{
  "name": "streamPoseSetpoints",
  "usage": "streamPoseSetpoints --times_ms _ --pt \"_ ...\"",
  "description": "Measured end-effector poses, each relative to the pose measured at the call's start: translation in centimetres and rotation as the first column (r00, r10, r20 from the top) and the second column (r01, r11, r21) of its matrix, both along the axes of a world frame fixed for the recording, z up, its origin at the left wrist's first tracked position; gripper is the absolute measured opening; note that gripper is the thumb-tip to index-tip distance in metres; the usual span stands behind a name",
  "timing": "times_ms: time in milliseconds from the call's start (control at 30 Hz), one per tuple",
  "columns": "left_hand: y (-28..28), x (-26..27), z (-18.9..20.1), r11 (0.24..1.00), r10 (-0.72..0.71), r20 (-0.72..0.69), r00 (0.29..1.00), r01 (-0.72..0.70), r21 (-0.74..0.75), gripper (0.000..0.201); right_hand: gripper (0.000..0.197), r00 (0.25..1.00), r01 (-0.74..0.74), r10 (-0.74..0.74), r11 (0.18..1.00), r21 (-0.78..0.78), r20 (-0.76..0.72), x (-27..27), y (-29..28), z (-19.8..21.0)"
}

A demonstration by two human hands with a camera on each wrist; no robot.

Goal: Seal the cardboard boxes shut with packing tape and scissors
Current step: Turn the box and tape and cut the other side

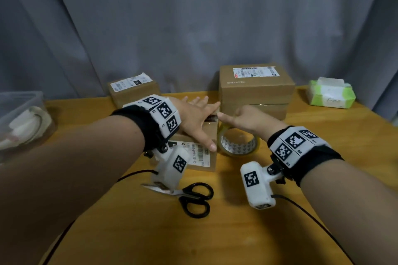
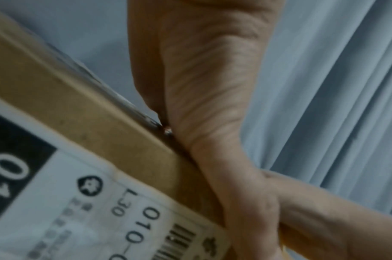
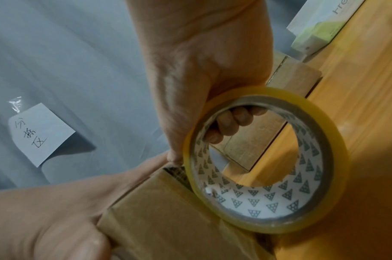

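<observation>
A small cardboard box point(image 1: 212, 131) point(image 2: 101, 123) point(image 3: 168, 219) with a white shipping label lies mid-table. My left hand point(image 1: 198, 118) point(image 2: 212, 88) rests flat on its top, fingers spread and thumb down its right side. My right hand point(image 1: 243, 118) holds the yellowish tape roll point(image 1: 238, 144) point(image 3: 257, 200) upright against the box's right side. Its fingers point(image 3: 230, 121) curl through the core, and one finger stretches to the box's top edge. Black-handled scissors point(image 1: 195, 197) lie in front of the box, their blades partly hidden behind my left wrist camera.
Two stacked larger boxes point(image 1: 256, 90) stand behind the tape, and another small box point(image 1: 133, 90) sits at the back left. A green tissue pack point(image 1: 331, 94) is at the far right and a clear plastic container point(image 1: 21, 118) at the left edge. Grey curtain behind.
</observation>
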State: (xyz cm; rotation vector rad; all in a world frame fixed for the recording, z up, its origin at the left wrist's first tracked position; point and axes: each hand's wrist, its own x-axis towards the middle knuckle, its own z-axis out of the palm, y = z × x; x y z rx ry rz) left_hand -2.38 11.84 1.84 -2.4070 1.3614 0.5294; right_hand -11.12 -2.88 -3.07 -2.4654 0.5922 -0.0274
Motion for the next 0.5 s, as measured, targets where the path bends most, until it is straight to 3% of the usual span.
streamPoseSetpoints --times_ms 133,200,300,400,500 --pt "-0.3 0.2 -0.6 0.993 -0.014 -0.001 1.0 0.014 -0.119 0.12 0.066 1.0 -0.027 0.027 0.999 -0.029 0.005 0.5 -0.6 -0.4" --pt "0.3 0.0 -1.2 0.975 -0.003 -0.001 1.0 0.002 -0.224 0.116 0.073 0.998 -0.027 0.026 0.999 0.028 0.057 0.6 -0.9 -0.6" --pt "1.4 0.2 -1.7 0.912 0.018 -0.046 0.999 -0.035 -0.41 0.112 0.059 0.976 -0.039 0.002 0.986 0.161 0.22 0.0 -1.4 0.2" --pt "2.7 1.1 -0.9 0.736 0.051 -0.144 0.988 -0.135 -0.663 0.108 0.049 0.878 -0.058 -0.087 0.957 0.285 0.471 -0.5 -1.6 3.0" --pt "3.6 1.4 -1.0 0.44 0.014 -0.274 0.962 -0.252 -0.862 0.103 0.04 0.73 -0.113 -0.141 0.94 0.322 0.669 -0.1 -0.4 7.6"
